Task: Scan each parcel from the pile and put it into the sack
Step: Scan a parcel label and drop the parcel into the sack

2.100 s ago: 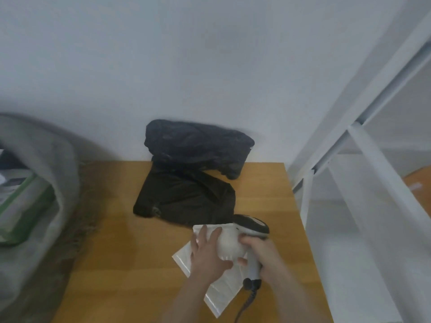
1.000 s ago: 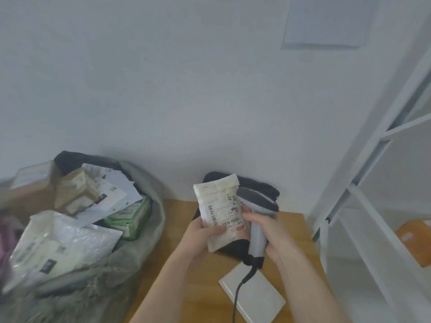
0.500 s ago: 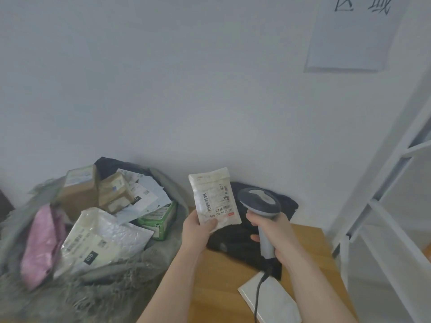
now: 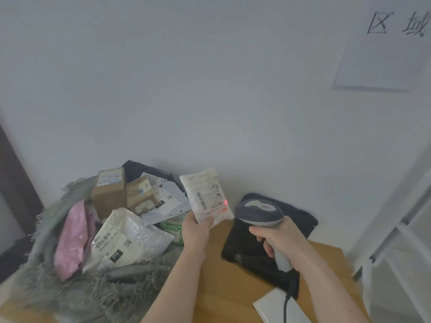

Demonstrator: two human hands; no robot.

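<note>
My left hand [image 4: 195, 231] holds a small white parcel [image 4: 206, 198] upright by its lower edge, label facing me. A red dot of light sits on the label near its right side. My right hand [image 4: 277, 238] grips a grey barcode scanner [image 4: 258, 213] just to the right of the parcel, its head turned toward the label. Left of the parcel stands the grey woven sack [image 4: 58, 229], filled with several parcels: brown boxes, a pink bag, a white bubble mailer. On the wooden table [image 4: 224, 287] lie black plastic parcels [image 4: 247, 250] and a white flat mailer [image 4: 272, 306].
A white wall with a paper sign [image 4: 384, 47] stands behind the table. White metal shelving [image 4: 401, 217] rises at the right, close to the table's edge. The scanner's cable [image 4: 285, 306] hangs down over the white mailer.
The white parcel was lifted off the table and turned label-up beside the scanner. My view has swung left and upward, so the sack is in sight. A red scanner dot shows on the label now.
</note>
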